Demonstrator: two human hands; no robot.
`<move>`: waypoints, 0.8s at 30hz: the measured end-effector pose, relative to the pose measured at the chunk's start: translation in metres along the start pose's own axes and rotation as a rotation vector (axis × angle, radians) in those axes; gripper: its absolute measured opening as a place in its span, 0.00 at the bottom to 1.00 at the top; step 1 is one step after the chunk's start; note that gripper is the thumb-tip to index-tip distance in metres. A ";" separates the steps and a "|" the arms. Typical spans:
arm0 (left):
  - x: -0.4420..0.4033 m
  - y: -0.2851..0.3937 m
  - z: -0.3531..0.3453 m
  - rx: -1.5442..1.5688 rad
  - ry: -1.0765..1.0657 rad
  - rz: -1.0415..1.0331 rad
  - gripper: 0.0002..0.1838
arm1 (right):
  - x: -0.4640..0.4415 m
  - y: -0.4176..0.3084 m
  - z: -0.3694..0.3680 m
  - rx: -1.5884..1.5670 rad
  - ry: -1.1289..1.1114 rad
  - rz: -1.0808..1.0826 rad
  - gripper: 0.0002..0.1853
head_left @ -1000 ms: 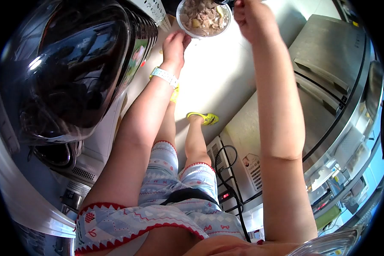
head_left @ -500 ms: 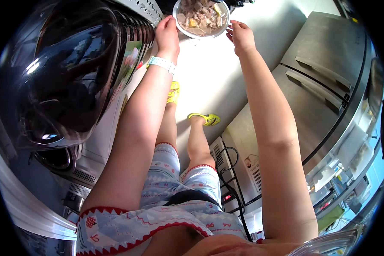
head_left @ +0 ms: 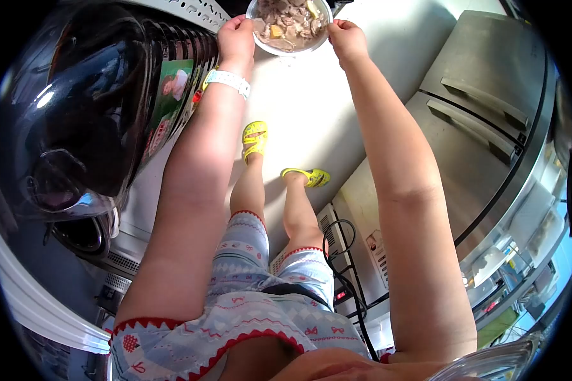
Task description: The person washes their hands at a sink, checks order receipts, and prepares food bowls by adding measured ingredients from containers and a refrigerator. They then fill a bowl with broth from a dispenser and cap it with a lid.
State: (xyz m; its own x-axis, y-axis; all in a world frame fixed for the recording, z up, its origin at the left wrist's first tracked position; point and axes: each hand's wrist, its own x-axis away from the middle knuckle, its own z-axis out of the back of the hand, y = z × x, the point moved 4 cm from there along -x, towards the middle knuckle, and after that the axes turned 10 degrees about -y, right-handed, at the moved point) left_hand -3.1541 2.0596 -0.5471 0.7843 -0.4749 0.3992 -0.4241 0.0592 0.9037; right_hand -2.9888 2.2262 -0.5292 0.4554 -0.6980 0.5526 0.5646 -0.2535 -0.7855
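A round bowl of sliced meat in liquid, with a few yellowish pieces, is at the top centre, held level between my hands. At its left rim, my left hand has its fingers closed on the edge; a pale watch band circles that wrist. My right hand pinches the opposite rim with thumb and fingers. The bowl's far edge is cut off by the top of the view.
Stainless steel cabinets with handles line the right side. A large dark, glossy object fills the upper left, beside a white perforated rack. Black cables hang near my legs. Yellow shoes stand on the pale floor.
My right hand has come down from above the bowl to its right rim. Both hands now grip the bowl, which has shifted slightly left and up.
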 end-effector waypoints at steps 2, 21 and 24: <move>0.001 0.002 0.001 -0.047 -0.044 0.057 0.11 | -0.001 0.007 0.002 0.060 0.041 -0.010 0.10; 0.022 -0.005 0.008 -0.425 -0.323 0.082 0.12 | 0.050 0.019 0.025 0.184 0.041 -0.043 0.11; 0.032 -0.001 0.005 -0.367 -0.354 0.124 0.09 | 0.055 0.024 0.027 0.155 0.051 -0.043 0.11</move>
State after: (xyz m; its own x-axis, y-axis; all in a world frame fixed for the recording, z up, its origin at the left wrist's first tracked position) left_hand -3.1306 2.0396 -0.5363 0.5103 -0.7088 0.4871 -0.2677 0.4073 0.8732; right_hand -2.9316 2.1996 -0.5106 0.3952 -0.7233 0.5663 0.6839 -0.1799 -0.7070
